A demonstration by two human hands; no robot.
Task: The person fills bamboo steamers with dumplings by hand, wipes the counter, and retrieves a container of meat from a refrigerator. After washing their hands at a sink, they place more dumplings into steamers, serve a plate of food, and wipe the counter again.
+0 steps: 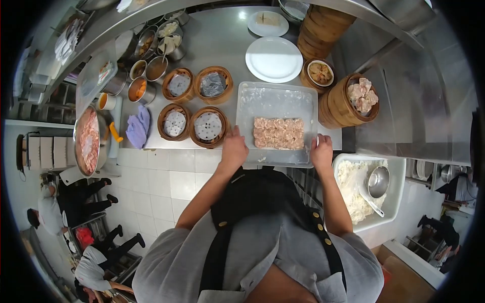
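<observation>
A translucent plastic tray [275, 101] lies at the steel counter's front edge, with a block of pale pink dumplings [279, 134] packed side by side in its front half. At the tray's left rim, my left hand [235, 149] is closed, with fingertips on the edge. Gripping the opposite rim is my right hand [322, 151], its thumb and fingers pinched around the side wall. Just left of my left hand stands a bamboo steamer [208, 126] lined with perforated paper. Beyond my right hand is a stack of steamers [334, 108] topped with meat pieces.
More lined steamers [175, 122] stand to the left, near a purple cloth [138, 126] and metal pots [156, 68]. A bowl of minced meat [88, 141] is at far left. White plates [274, 59] lie behind the tray. A white tub [399, 187] with a ladle [378, 183] is at right. Other people [96, 267] work at left.
</observation>
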